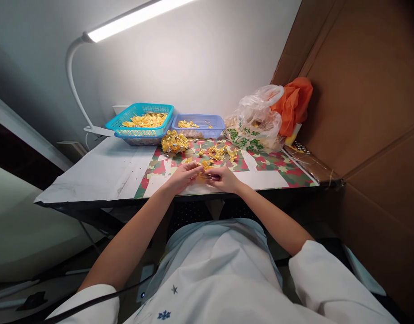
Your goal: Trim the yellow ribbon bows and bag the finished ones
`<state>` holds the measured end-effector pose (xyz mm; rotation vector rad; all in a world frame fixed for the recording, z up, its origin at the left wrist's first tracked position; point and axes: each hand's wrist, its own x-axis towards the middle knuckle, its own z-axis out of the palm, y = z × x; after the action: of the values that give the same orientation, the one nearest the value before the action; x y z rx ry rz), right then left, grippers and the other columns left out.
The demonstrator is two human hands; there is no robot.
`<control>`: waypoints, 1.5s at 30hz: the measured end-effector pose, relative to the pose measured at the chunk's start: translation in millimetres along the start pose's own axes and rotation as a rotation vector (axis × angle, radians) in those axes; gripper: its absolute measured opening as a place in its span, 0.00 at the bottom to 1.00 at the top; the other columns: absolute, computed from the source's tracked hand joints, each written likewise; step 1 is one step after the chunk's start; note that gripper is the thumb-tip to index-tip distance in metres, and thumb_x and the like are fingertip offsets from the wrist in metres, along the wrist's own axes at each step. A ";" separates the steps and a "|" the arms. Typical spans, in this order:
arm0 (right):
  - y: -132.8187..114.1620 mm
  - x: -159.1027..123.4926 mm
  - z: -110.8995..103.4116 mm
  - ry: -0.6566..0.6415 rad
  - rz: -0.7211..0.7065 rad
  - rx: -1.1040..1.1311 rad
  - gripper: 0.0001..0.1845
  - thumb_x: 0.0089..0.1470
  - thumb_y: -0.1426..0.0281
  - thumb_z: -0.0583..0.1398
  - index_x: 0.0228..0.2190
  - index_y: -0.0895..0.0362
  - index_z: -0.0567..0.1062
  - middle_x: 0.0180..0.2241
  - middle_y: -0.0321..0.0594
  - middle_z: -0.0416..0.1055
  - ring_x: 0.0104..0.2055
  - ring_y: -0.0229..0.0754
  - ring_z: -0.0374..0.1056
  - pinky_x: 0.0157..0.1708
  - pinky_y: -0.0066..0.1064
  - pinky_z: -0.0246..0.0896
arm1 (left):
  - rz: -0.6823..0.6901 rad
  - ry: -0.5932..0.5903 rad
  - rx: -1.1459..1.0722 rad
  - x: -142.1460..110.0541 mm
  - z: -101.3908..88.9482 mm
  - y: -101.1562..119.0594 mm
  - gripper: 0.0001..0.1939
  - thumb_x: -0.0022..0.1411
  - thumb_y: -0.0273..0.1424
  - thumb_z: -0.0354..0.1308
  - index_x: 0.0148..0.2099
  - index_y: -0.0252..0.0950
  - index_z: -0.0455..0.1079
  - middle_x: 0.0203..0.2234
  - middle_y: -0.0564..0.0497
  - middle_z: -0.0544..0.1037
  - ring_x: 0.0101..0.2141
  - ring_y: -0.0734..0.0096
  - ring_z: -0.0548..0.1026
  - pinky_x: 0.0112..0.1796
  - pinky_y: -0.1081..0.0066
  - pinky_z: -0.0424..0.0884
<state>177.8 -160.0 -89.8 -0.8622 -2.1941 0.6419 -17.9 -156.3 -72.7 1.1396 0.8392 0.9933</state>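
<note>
My left hand [186, 177] is closed at the table's front edge, its thumb and fingers pinching a small yellow artificial flower [205, 165]. Facing it, my right hand [226, 179] is closed around a slim dark tool [214, 177] whose kind I cannot make out; its tip points at the flower. Fingers hide part of both. Just beyond my hands lie loose yellow flowers on wire stems [218, 152]. Behind my left hand sits a fuller bunch of yellow flowers [174, 142], with small silvery beads scattered around it.
A turquoise basket [139, 131] heaped with yellow petals stands at the back left, next to a lilac basket [197, 132] with fewer pieces. A plastic bag [257, 121] and orange cloth [293, 101] are at the back right. A lamp [136, 20] hangs above; cardboard [362, 99] walls the right side.
</note>
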 end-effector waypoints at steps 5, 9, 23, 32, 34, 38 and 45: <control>4.0 -14.6 -26.1 0.107 0.190 -0.215 0.16 0.55 0.64 0.61 0.43 0.59 0.72 0.25 0.33 0.66 0.26 0.37 0.59 0.29 0.28 0.54 | 0.025 0.130 -0.211 2.3 -1.7 2.0 0.20 0.42 0.35 0.74 0.33 0.32 0.71 0.22 0.56 0.73 0.14 0.89 0.55 0.15 0.83 0.48; 15.8 -21.5 -34.8 0.099 0.206 -0.338 0.09 0.54 0.67 0.63 0.37 0.59 0.74 0.33 0.41 0.70 0.35 0.43 0.64 0.36 0.32 0.59 | 0.035 0.215 -0.273 3.9 -3.1 3.9 0.14 0.48 0.31 0.71 0.31 0.31 0.69 0.20 0.57 0.70 0.13 0.89 0.55 0.13 0.83 0.48; -54.1 -78.3 15.7 -0.484 0.139 0.462 0.16 0.62 0.61 0.55 0.44 0.57 0.75 0.39 0.43 0.75 0.44 0.42 0.70 0.47 0.36 0.64 | -0.004 0.234 -0.439 0.4 -2.0 11.4 0.06 0.61 0.24 0.58 0.30 0.32 0.66 0.17 0.59 0.66 0.11 0.88 0.54 0.12 0.83 0.49; 0.4 -109.7 54.0 -0.177 0.693 -0.142 0.27 0.55 0.70 0.60 0.57 0.54 0.70 0.63 0.48 0.61 0.67 0.58 0.49 0.65 0.56 0.39 | -0.009 0.234 -0.467 0.2 -2.9 11.1 0.07 0.62 0.23 0.56 0.30 0.31 0.67 0.17 0.59 0.67 0.11 0.88 0.55 0.11 0.83 0.50; -15.3 -115.4 41.6 -0.258 0.619 -0.113 0.25 0.55 0.68 0.61 0.55 0.56 0.71 0.62 0.50 0.62 0.66 0.57 0.52 0.64 0.52 0.44 | -0.011 0.231 -0.487 0.2 -3.0 11.7 0.09 0.63 0.23 0.56 0.29 0.31 0.67 0.17 0.59 0.67 0.10 0.88 0.56 0.11 0.83 0.50; -56.9 -106.0 0.8 -0.562 0.237 0.378 0.20 0.58 0.61 0.60 0.50 0.55 0.74 0.49 0.44 0.76 0.50 0.44 0.71 0.51 0.36 0.64 | -0.040 0.243 -0.579 -2.2 -3.6 15.5 0.14 0.68 0.26 0.51 0.28 0.31 0.66 0.16 0.58 0.69 0.09 0.88 0.53 0.09 0.84 0.48; -3.2 -22.7 -74.6 0.536 0.488 -0.189 0.13 0.50 0.61 0.63 0.34 0.56 0.74 0.30 0.39 0.75 0.32 0.42 0.70 0.34 0.33 0.63 | 0.071 0.177 -0.859 -12.6 -10.8 25.1 0.20 0.74 0.28 0.40 0.33 0.32 0.69 0.29 0.51 0.80 0.11 0.92 0.57 0.12 0.89 0.53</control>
<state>244.2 -164.5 -49.1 -1.4978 -1.5811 0.3627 -37.1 -161.7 -50.2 0.3482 0.4172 1.3422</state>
